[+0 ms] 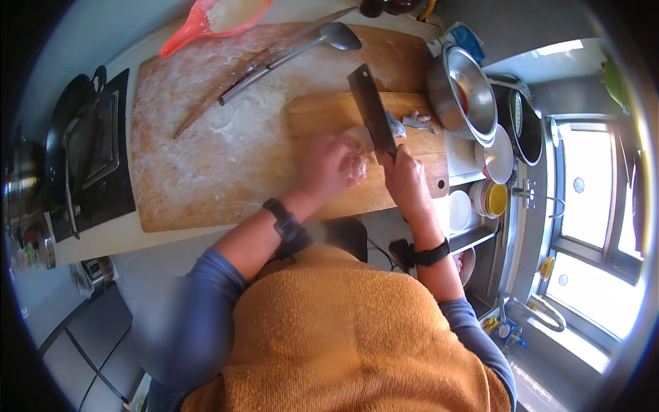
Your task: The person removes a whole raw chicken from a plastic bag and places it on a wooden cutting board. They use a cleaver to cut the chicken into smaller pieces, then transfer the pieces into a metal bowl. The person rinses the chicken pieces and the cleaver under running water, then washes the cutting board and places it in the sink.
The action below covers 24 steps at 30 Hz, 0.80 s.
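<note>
My right hand (409, 180) grips the handle of a cleaver (373, 110), its broad dark blade pointing away from me over a small wooden cutting board (322, 110). Just left of the blade, my blurred left hand (334, 165) is shut on a pale pinkish piece of raw meat or fish (357, 170); which of these it is I cannot tell. Right of the blade lie a grey-skinned piece (396, 125) and a thinner grey scrap (419, 122), both on the board. The small board rests on a larger, flour-dusted wooden board (206, 154).
A metal ladle (341, 37) and a long tapered wooden rolling pin (206, 105) lie across the large board. Beyond is a red plastic scoop (193, 28) with flour. Stacked steel bowls (437, 95) stand right, near a sink (479, 237) with dishes. A black wok (69, 118) sits left.
</note>
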Available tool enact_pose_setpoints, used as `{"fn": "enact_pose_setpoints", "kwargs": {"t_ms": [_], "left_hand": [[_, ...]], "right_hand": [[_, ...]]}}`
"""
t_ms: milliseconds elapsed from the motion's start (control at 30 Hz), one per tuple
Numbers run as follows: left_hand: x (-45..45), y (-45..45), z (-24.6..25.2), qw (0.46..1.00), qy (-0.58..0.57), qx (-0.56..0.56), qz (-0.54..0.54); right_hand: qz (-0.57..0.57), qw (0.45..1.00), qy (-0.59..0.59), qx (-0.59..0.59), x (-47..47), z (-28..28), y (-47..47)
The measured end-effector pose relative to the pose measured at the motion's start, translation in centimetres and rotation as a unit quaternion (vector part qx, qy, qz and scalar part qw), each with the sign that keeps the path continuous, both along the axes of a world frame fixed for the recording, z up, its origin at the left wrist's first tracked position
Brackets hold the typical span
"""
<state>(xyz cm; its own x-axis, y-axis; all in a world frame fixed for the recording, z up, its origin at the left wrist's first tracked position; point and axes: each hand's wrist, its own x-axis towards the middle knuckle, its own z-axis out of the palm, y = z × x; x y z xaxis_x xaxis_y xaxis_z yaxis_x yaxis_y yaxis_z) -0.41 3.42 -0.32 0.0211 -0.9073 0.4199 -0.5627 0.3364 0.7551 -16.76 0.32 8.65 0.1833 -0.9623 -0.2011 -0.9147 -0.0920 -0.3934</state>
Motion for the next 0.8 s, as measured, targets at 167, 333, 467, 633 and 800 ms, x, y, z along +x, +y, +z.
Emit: {"fn": "enact_pose_setpoints", "kwargs": {"t_ms": [167,333,467,633,800], "left_hand": [[-0.9,-0.2,1.3,1.000,0.013,0.004,0.022],[-1.8,-1.4,0.5,0.998,-0.001,0.058,0.017],[-1.9,-2.2,-1.2,0.991,-0.128,0.044,-0.025],[-2.2,-2.2,-1.7,0.999,-0.050,0.018,-0.005],[-2.3,-2.7,-1.5,0.996,-0.085,0.039,-0.006]], "right_hand": [[-0.011,0.998,-0.063,-0.028,-1.4,-1.6,-0.3],[-0.033,0.998,-0.049,-0.017,-0.9,-1.3,0.3],[-0.025,0.999,-0.048,-0.001,-1.8,-0.2,0.4],[0.004,1.000,-0.018,0.025,-2.3,1.6,1.5],[0.030,0.999,-0.029,0.009,0.1,0.7,-1.2]]}}
